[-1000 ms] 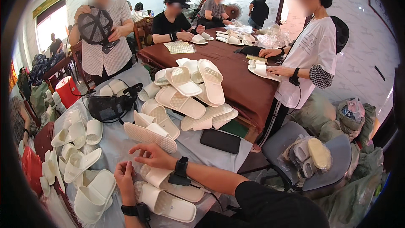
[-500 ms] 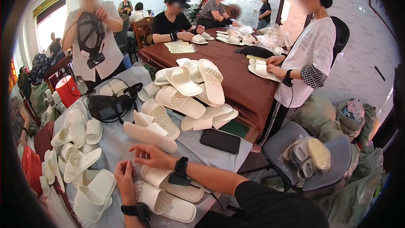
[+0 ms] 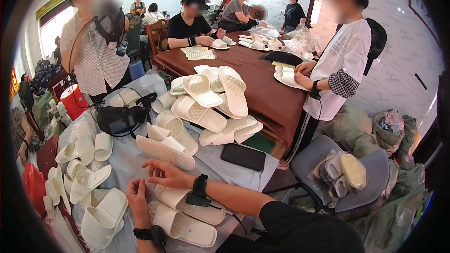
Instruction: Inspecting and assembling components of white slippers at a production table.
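Note:
My left hand (image 3: 137, 200) is raised over the near part of the sheet-covered table, its fingers pressed together; what they hold, if anything, is too small to make out. Close beside it, my right hand (image 3: 168, 175) has loosely bent fingers held apart with nothing in them. Just below my right wrist lie a white slipper (image 3: 209, 212) and, nearer to me, a second white slipper (image 3: 192, 231), side by side on clear plastic. Beyond my hands rises a heap of white slippers (image 3: 199, 115). Several more slippers (image 3: 101, 220) lie to the left of my left hand.
A black phone (image 3: 243, 157) lies right of the heap, a black bag (image 3: 124, 118) to its left. Co-workers handle slippers at the brown table (image 3: 267, 93); another person stands at the far left. A grey chair (image 3: 361, 194) holds bagged slippers, with sacks (image 3: 351, 124) behind it.
My hands keep nearly the same pose. The person at the far left has turned and lifted a hand with the black strapped gear. The view has shifted slightly.

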The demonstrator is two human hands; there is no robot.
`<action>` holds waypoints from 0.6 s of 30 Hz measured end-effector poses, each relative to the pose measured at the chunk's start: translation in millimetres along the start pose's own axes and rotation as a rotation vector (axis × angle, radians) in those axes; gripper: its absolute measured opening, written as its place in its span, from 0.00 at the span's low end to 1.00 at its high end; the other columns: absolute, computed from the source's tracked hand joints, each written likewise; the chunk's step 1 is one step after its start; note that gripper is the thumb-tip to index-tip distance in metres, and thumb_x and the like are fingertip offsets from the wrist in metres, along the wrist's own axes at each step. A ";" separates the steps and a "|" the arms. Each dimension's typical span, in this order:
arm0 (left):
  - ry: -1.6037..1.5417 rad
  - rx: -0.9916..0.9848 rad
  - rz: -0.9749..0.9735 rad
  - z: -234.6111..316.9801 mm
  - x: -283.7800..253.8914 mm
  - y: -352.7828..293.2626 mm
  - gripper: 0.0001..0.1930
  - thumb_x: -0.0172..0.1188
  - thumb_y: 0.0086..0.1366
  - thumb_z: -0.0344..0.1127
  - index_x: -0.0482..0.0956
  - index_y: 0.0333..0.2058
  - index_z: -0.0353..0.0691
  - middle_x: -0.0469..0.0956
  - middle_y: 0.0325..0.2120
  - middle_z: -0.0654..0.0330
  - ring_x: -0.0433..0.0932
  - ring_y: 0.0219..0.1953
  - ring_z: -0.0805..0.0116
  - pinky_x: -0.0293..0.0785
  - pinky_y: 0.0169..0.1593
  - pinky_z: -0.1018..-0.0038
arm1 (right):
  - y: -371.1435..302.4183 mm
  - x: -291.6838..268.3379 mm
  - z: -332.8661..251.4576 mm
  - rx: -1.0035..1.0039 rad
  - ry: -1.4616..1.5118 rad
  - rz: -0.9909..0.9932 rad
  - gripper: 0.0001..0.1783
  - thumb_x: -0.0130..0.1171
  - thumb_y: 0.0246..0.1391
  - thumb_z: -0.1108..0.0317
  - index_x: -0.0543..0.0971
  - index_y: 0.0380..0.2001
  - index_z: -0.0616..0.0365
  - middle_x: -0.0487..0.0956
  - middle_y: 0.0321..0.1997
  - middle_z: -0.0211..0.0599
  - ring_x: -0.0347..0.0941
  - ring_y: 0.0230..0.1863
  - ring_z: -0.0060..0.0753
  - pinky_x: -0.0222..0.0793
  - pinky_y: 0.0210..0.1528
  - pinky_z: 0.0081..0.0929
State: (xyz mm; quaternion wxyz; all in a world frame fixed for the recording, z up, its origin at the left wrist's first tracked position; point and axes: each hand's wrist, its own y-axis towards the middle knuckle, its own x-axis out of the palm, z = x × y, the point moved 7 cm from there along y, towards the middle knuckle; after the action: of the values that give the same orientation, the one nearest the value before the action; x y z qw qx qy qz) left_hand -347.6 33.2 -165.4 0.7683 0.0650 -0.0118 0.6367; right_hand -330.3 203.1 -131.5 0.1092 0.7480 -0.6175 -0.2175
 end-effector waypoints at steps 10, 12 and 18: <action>-0.013 0.007 -0.022 -1.6 -0.7 2.1 0.06 0.59 0.74 0.33 0.78 0.38 0.38 0.76 0.28 0.70 0.70 0.28 0.83 0.65 0.31 0.83 | -0.1 6.6 2.5 0.070 -0.092 -0.134 0.26 0.67 0.62 0.62 0.74 0.61 0.52 0.77 0.36 0.23 0.68 0.29 0.14 0.66 0.33 0.17; 0.001 0.014 -0.021 0.8 0.7 1.4 0.07 0.58 0.75 0.34 0.78 0.39 0.38 0.75 0.28 0.70 0.70 0.28 0.81 0.66 0.32 0.81 | -0.3 5.5 4.0 0.062 -0.032 -0.087 0.26 0.67 0.62 0.62 0.75 0.61 0.52 0.77 0.36 0.24 0.68 0.29 0.14 0.66 0.33 0.17; -0.069 -0.009 -0.026 -6.2 -0.8 2.4 0.06 0.60 0.74 0.34 0.78 0.39 0.38 0.77 0.29 0.69 0.71 0.28 0.82 0.67 0.32 0.83 | 0.0 4.0 1.1 0.047 -0.060 -0.097 0.25 0.68 0.62 0.63 0.75 0.60 0.51 0.77 0.36 0.24 0.68 0.30 0.13 0.66 0.33 0.17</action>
State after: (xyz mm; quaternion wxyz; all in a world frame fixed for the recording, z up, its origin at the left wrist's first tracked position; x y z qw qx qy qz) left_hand -350.4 33.6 -171.5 0.7758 0.0836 -0.0400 0.6242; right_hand -330.1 199.3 -133.2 0.0626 0.7725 -0.5885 -0.2301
